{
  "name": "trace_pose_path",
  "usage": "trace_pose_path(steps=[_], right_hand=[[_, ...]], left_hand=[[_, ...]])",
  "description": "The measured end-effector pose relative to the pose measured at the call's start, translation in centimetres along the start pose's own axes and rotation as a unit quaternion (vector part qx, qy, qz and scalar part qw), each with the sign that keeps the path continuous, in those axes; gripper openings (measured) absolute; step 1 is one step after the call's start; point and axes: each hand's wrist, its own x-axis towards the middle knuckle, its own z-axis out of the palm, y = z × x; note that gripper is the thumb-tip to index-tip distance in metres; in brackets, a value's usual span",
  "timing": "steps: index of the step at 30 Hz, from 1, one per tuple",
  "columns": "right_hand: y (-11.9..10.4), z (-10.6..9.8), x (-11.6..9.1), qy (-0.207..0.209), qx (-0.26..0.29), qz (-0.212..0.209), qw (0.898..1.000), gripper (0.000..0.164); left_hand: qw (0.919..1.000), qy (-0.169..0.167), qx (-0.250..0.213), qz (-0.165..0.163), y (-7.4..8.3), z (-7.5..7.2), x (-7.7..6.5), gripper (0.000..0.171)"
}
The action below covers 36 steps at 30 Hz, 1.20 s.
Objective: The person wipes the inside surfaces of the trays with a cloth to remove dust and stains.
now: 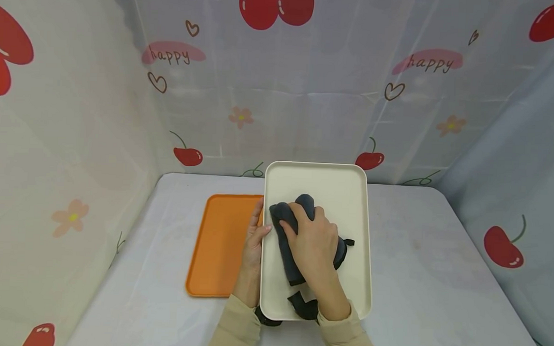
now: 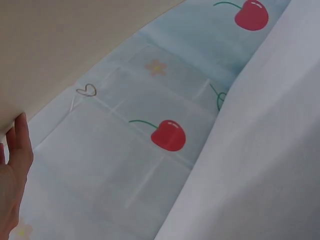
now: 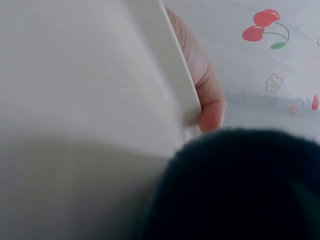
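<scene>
A cream rectangular tray (image 1: 345, 190) is held up off the table, overlapping an orange tray in the head view. My left hand (image 1: 252, 253) grips its left edge, thumb over the rim and fingers against the underside. That underside and the fingertips (image 2: 21, 132) show in the left wrist view. Over the tray, my right hand (image 1: 316, 240) grips a dark grey, soft folded cloth item (image 1: 287, 247) with rounded ends and a small black tab. The same dark cloth (image 3: 240, 185) fills the lower right wrist view, close to the tray's rim and the left thumb (image 3: 212, 107).
The orange tray (image 1: 219, 247) lies on the white-covered table (image 1: 420, 264), left of and partly beneath the cream one. Cherry-printed curtains (image 1: 297, 112) hang behind and at both sides. Black straps (image 1: 305, 307) sit near the wrists.
</scene>
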Motion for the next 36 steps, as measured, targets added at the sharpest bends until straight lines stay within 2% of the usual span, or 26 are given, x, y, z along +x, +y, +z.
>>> trace_pose_path(steps=[3, 7, 19, 24, 36], right_hand=[[0.8, -0.3, -0.2, -0.001, -0.001, 0.014, 1.000, 0.040], [2.3, -0.7, -0.5, 0.000, -0.009, 0.042, 0.999, 0.041], [6.5, -2.2, -1.0, -0.028, -0.029, 0.136, 0.990, 0.039], [7.7, -2.6, -1.4, -0.045, -0.023, 0.182, 0.982, 0.039], [8.1, -2.2, -1.8, -0.047, 0.001, 0.205, 0.978, 0.041]], left_hand=[[0.9998, 0.008, 0.020, 0.005, -0.1, -0.5, 0.1, 0.069], [0.9994, 0.003, 0.031, 0.016, -0.1, -0.9, 0.2, 0.066], [0.9985, -0.021, -0.045, 0.022, 0.7, -0.4, 0.2, 0.071], [0.9981, -0.024, -0.051, 0.023, 0.7, -0.5, 0.3, 0.070], [0.9970, -0.045, -0.060, 0.020, 0.4, -0.8, 0.3, 0.070]])
